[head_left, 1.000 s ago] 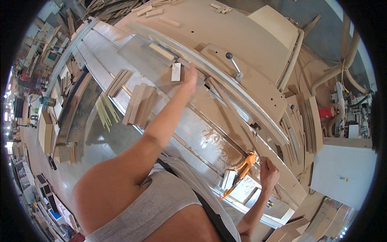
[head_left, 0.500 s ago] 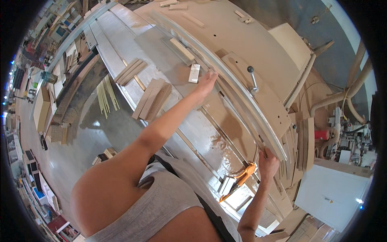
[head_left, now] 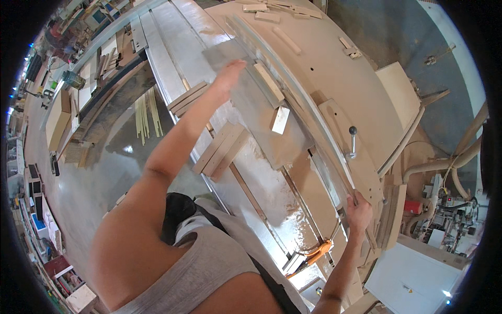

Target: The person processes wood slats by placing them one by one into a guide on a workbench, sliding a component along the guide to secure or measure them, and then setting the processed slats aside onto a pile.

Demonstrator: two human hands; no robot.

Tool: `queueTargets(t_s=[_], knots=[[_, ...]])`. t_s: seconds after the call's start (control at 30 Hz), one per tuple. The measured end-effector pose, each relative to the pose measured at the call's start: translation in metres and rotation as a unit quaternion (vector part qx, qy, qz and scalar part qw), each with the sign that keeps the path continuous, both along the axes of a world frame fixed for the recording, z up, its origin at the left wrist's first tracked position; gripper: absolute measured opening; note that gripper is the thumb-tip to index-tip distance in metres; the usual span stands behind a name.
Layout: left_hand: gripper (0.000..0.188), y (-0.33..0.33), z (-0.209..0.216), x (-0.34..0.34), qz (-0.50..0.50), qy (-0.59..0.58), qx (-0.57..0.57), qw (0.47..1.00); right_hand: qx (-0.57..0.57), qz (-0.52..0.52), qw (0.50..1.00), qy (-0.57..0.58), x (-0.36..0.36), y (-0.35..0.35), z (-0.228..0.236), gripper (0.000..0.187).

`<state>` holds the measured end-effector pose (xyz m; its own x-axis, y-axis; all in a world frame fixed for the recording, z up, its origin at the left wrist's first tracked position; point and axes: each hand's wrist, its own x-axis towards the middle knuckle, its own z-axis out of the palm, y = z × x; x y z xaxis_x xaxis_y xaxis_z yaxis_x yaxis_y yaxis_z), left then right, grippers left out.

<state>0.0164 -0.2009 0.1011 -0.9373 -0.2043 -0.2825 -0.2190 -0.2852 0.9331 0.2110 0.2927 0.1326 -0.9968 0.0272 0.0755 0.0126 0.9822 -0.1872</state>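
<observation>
Head view: left hand over metal counter, right hand at near end of long rail
Left grip: unclenched, fingers outstretched, slightly blurred
Right grip: fingers curled; cannot tell if pinching anything
Wood strip: beside rail, right of left hand
White block: just below strip's near end
Wood blocks: side by side, near counter's left edge
Orange tool: left of right forearm

I'm working in a woodworking workshop, sawdust coating part of the slotted metal machine table, cut wooden blocks lying across it, offcuts littering a brown worktop, a thick hose curving beside machinery at my right.
</observation>
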Motion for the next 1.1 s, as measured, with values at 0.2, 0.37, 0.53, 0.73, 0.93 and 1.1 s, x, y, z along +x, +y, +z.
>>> queueTargets(t_s=[0.2, 0.37, 0.53, 0.73, 0.93, 1.1], knots=[[0.057, -0.076, -0.08, -0.099, 0.025, -0.014, -0.054, 0.998, 0.015, 0.025, 0.999, -0.014, -0.072, -0.053, 0.004, 0.028], [0.052, -0.116, -0.12, -0.198, 0.037, -0.092, -0.121, 0.988, 0.033, 0.014, 0.996, -0.079, -0.138, -0.099, 0.006, 0.025], [0.052, -0.133, -0.143, -0.262, 0.028, -0.234, -0.443, 0.865, 0.045, 0.042, 0.997, -0.044, -0.181, -0.164, 0.005, 0.027], [0.053, -0.1, -0.119, -0.278, 0.04, -0.244, -0.493, 0.834, -0.007, -0.03, 0.997, -0.067, -0.135, -0.148, 0.0, 0.033], [0.046, -0.117, -0.142, -0.302, 0.15, -0.239, -0.395, 0.874, -0.105, -0.178, 0.977, -0.058, -0.044, -0.139, 0.012, 0.028], [0.035, -0.15, -0.139, -0.243, 0.059, 0.022, -0.239, 0.969, -0.145, -0.235, 0.961, -0.019, 0.059, -0.111, -0.01, 0.026]])
